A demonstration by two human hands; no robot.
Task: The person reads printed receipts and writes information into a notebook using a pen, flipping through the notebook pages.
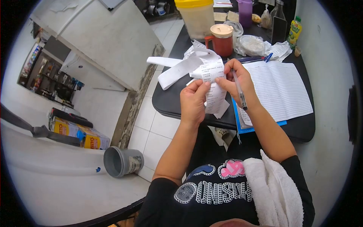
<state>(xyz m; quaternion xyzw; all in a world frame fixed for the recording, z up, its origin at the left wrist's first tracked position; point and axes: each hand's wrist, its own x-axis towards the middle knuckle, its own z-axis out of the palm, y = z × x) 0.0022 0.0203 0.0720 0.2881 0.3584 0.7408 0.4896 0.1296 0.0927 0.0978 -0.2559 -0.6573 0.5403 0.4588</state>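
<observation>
A long printed receipt (pixel 213 89) is stretched between my two hands above the near edge of the black table. My left hand (pixel 194 99) pinches its left edge between thumb and fingers. On the other edge, my right hand (pixel 242 84) grips the paper and also holds a pen (pixel 239 89), which points down toward my wrist. Curled white paper strips (pixel 177 72) trail from the receipt to the left. Right of my hands lies an open lined notebook (pixel 278 90), its pages ruled, with a blue cover edge (pixel 245 126) under it.
On the black table (pixel 170 102) stand a red mug (pixel 222 43), a yellow-lidded container (pixel 196 20), a purple tumbler (pixel 245 13), a glass bottle (pixel 279 11) and a green-capped bottle (pixel 295 32). A wall (pixel 329 75) borders the right side. A grey bucket (pixel 123 162) lies at lower left.
</observation>
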